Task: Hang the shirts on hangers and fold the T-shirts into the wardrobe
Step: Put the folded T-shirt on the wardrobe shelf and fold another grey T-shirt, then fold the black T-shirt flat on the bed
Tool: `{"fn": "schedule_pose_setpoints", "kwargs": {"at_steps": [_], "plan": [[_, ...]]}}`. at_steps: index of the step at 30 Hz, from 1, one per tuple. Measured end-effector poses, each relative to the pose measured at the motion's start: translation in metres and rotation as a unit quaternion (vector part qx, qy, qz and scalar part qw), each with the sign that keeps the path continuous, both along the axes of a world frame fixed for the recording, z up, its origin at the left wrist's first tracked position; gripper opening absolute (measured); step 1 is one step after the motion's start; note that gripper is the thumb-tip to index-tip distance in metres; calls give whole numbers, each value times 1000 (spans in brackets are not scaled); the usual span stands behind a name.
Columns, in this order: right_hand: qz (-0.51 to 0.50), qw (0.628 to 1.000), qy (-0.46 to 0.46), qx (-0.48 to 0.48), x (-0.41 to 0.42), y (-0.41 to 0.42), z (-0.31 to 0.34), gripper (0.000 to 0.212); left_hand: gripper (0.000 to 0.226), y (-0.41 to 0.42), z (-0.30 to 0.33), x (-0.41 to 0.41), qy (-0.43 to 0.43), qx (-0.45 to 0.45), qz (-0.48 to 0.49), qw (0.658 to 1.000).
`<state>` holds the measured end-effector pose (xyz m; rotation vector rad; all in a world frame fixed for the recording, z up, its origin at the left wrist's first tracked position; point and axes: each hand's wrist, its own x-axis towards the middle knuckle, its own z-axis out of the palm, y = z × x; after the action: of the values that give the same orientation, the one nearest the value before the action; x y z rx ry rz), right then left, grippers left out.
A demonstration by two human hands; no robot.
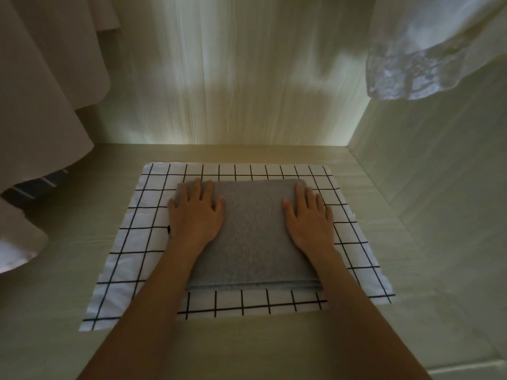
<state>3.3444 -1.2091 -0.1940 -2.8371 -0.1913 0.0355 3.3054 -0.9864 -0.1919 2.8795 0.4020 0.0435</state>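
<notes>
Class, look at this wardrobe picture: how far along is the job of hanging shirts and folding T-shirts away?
Done: a folded grey T-shirt lies on the checked cloth on the wardrobe floor, and garments hang at left and upper right.

In hand: the left hand and right hand press flat on it.

Left: unknown; no other clothes are visible.
</notes>
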Motion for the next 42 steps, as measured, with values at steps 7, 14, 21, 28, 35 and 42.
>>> {"fn": "schedule_pose_setpoints", "kwargs": {"at_steps": [7,14,21,28,35,42], "plan": [[-7,999,-26,-28,-1,1,-2,64,65,4,4,3,13,-7,7,1000],[18,1000,4,-20,-3,-1,6,65,60,19,17,-26,55,6,-51,997],[101,984,140,-35,2,-23,51,56,59,21,50,-132,96,-85,70,989],[302,919,223,123,-90,9,108,45,46,11,74,-288,63,-181,204,960],[551,736,352,177,-195,72,130,69,77,-39,109,-452,-161,-467,263,829],[652,571,456,202,-311,130,136,90,39,-67,127,-587,-297,-449,398,743]]}}
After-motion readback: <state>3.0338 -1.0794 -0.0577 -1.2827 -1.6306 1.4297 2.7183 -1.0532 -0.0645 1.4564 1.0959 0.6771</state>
